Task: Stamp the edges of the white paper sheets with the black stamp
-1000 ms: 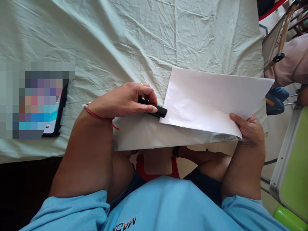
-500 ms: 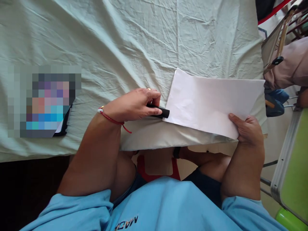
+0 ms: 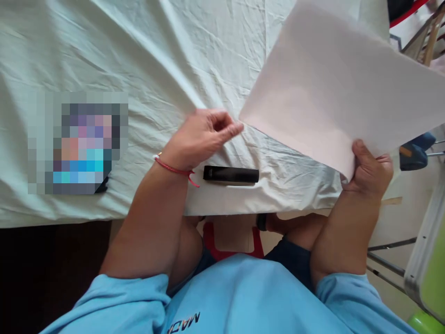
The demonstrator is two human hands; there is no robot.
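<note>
White paper sheets are raised at a tilt above the cloth-covered table. My right hand grips their near right edge, thumb on top, and the paper curls at that grip. At the left corner of the paper, my left hand is closed in a pinch, thumb and forefinger meeting at the corner. Just below this hand a black stapler lies lengthwise on the cloth, touched by neither hand. A red cord bracelet circles my left wrist.
A pale, wrinkled cloth covers the table. A phone-like device, its screen blurred out, lies at the left. Beyond the table's right edge stands a green-topped metal-framed piece of furniture. My legs are under the near edge.
My left hand has let go of the stapler, leaving it on the cloth, and has moved up to the paper's corner. The paper has been lifted and turned by my right hand.
</note>
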